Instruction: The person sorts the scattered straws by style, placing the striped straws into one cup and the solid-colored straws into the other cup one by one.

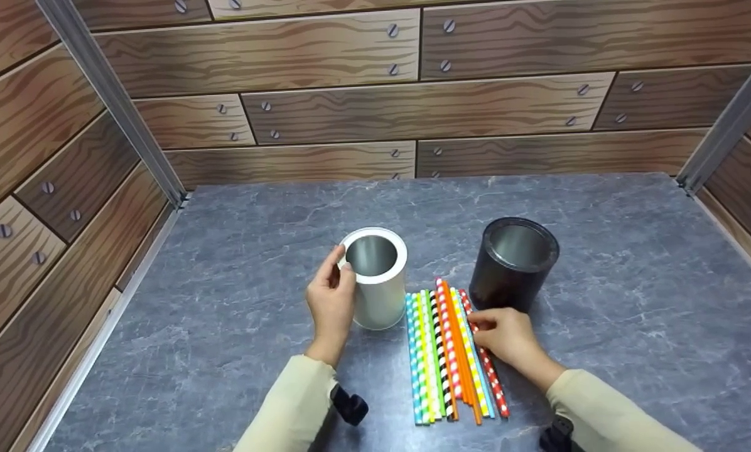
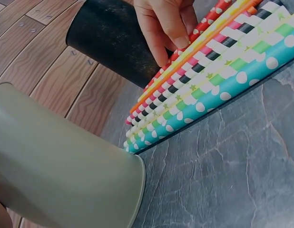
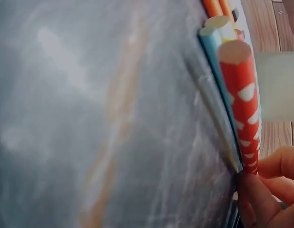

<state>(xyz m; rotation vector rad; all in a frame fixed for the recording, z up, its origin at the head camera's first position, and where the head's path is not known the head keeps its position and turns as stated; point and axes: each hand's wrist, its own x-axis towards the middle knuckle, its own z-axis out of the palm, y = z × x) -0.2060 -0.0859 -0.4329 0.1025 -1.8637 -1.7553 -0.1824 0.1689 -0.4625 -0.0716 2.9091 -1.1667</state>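
A white metal tumbler (image 1: 380, 304) stands upright, its open mouth facing up. My left hand (image 1: 331, 304) holds it at the left side near the rim, thumb in front. Right of it lies a row of patterned paper straws (image 1: 441, 351) in several colours, side by side on the tabletop. My right hand (image 1: 507, 336) pinches the rightmost straw, a red paper straw (image 3: 247, 99) with white marks, between thumb and fingers. The straw lies beside the others. Just behind that hand stands a black tumbler (image 1: 504, 276), upright and open at the top.
The grey marble-patterned tabletop (image 1: 256, 251) carries everything. Wood-patterned panels (image 1: 325, 113) enclose it at the back and sides, with metal corner posts (image 1: 118, 100) between them.
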